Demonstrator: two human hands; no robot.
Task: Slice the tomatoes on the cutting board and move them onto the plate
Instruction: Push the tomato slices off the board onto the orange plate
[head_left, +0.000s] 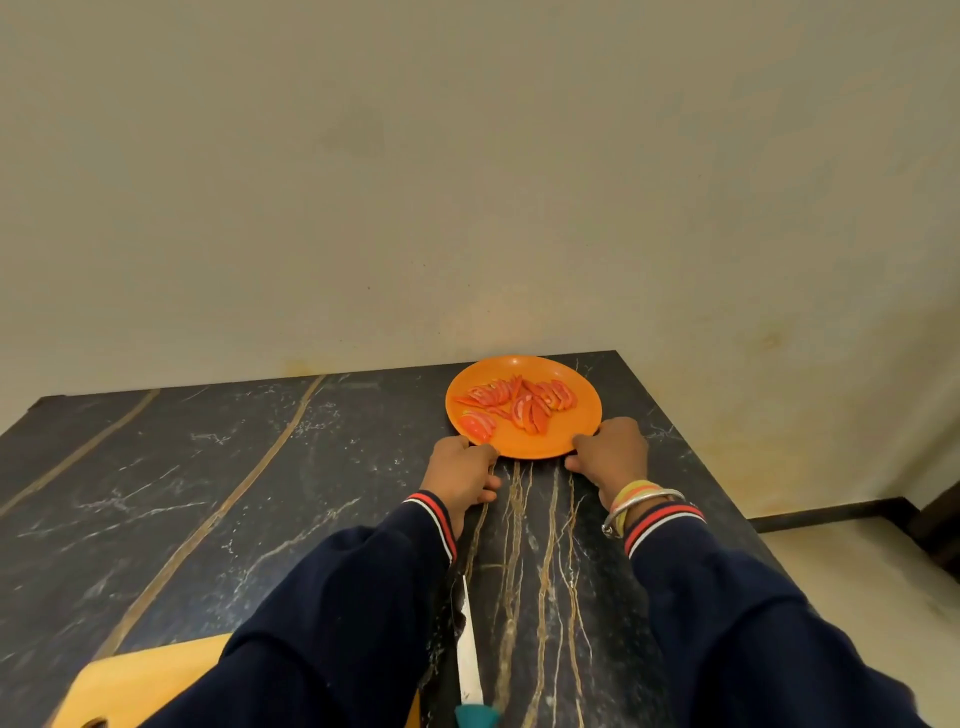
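Now the left hand (462, 470) and the right hand (613, 452) each grip the near rim of the orange plate (576, 426), far back on the dark table (208, 467). Tomato slices (519, 402) lie in it. Nearer, the knife (469, 654) points away, beside the cutting board (145, 680).

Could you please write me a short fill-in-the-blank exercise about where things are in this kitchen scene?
1. The tomato slices lie on a plate whose colour is ____.
2. Both the left hand and the right hand grip the plate's near ____.
3. The knife lies on the countertop between the person's two ____.
4. The cutting board sits at the bottom ____ of the view.

Missing words: orange; rim; arms; left
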